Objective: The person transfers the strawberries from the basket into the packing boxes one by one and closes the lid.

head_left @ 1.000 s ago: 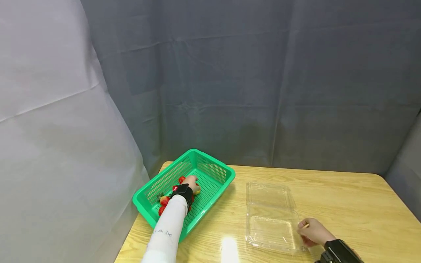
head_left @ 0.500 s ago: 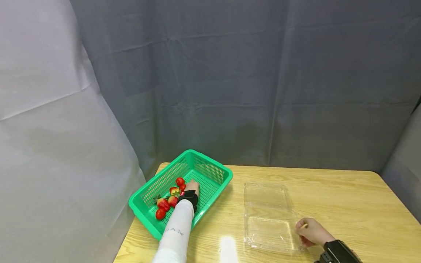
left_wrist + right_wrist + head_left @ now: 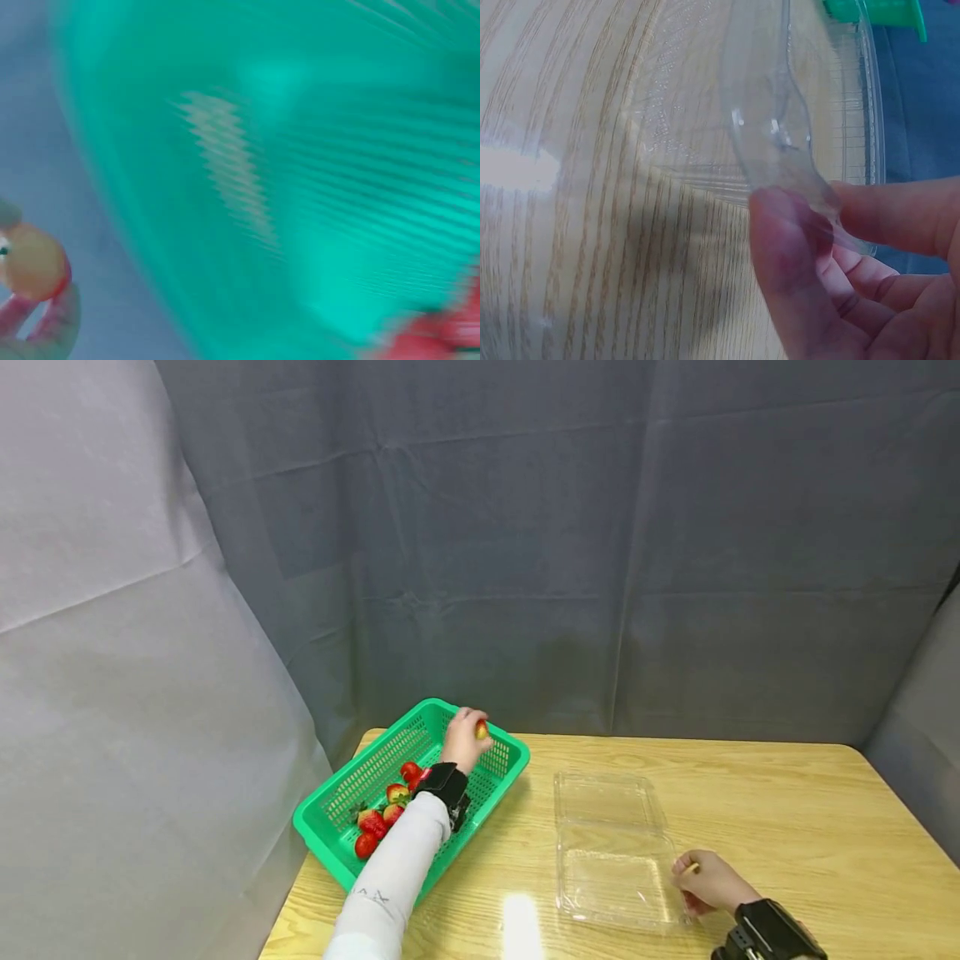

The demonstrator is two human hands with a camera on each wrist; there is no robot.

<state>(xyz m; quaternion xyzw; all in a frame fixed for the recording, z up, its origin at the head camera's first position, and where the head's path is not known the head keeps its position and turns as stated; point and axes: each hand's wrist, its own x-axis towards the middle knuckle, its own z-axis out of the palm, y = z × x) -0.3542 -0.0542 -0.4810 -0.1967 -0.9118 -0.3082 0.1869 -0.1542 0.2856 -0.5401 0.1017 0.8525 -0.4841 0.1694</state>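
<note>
My left hand pinches a yellow-and-red strawberry above the far right end of the green basket. In the left wrist view the strawberry shows pale with a red edge, between thumb and fingertips. Several red fruits, some with green leaves, lie in the basket's near left part, partly behind the sleeve. On the right, my right hand grips the near right corner of a clear plastic clamshell box. Its thin rim runs between thumb and fingers in the right wrist view.
The clamshell lies opened flat on the wooden table, its lid toward the back. A grey curtain hangs behind the table, and a pale cloth hangs along the left side.
My left hand has lifted a strawberry from inside the basket, moving up and away toward the far right rim. The right hand has stayed at the box's corner.
</note>
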